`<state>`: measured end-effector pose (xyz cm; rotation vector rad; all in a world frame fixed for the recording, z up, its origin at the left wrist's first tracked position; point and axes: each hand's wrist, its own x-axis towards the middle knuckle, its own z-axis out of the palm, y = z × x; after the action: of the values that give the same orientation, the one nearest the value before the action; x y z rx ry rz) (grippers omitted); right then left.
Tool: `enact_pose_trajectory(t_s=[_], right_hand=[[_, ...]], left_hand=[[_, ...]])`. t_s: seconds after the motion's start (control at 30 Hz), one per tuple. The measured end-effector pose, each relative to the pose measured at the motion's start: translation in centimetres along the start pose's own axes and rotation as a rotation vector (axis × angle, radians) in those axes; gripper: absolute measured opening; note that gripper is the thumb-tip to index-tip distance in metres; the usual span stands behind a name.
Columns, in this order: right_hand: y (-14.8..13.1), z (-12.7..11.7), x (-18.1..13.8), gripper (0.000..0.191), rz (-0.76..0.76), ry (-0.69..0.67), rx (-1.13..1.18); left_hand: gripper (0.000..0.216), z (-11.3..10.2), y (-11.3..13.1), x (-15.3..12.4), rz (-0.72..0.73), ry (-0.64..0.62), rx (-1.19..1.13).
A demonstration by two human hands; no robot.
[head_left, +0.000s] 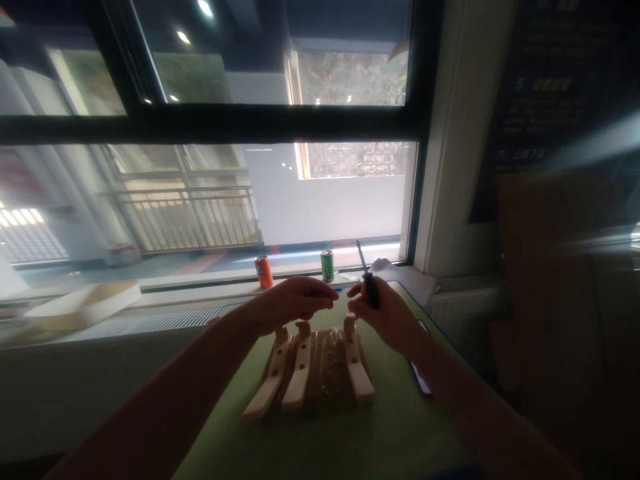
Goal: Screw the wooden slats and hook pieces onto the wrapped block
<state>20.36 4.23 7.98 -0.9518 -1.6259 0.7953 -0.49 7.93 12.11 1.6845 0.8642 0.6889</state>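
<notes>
My right hand (387,310) is closed round the dark handle of a screwdriver (371,288), its metal shaft tilted up towards the window. Opposite it, with a small gap between the fingertips, my left hand (297,299) is closed in a pinch; whatever it holds is too small to make out. Below the hands lie three pale, bent wooden pieces with dark holes: a left piece (274,377), a middle piece (300,373) and a right piece (356,367). Between them is a clear plastic bag (333,363), its contents brownish and unclear.
The green table (395,427) stands against the window sill. A phone (421,377) lies near my right forearm. An orange can (263,272) and a green can (327,265) stand on the sill. A shallow box (85,307) is at the left; crumpled white material (405,280) lies at the right.
</notes>
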Motion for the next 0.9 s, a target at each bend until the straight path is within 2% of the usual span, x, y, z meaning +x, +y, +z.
enact_pose_trajectory(t_s=[0.17,0.33,0.53,0.67,0.8,0.9], right_hand=[[0.8,0.8,-0.9,0.014,-0.014,0.050,-0.032],[1.7,1.3,-0.9,0.015,-0.014,0.044,-0.112],[3.0,0.5,-1.2,0.017,0.023,-0.028,-0.193],[4.4,0.1,-1.4,0.012,0.083,-0.095,-0.422],[5.0,0.3,-1.3,0.010,0.086,-0.145,-0.489],[5.1,0.5,-1.2,0.007,0.103,-0.169,-0.515]], left_hand=[[0.026,1.0,-0.8,0.8,-0.008,-0.054,0.114],[0.027,1.0,-1.3,1.3,-0.019,-0.190,0.196],[0.024,0.1,-2.7,-0.1,0.222,-0.147,0.523],[0.027,0.0,-3.9,-0.9,0.177,-0.270,0.688],[0.032,0.5,-4.8,-0.3,0.122,-0.213,0.899],[0.032,1.1,-5.0,0.3,0.133,-0.264,0.981]])
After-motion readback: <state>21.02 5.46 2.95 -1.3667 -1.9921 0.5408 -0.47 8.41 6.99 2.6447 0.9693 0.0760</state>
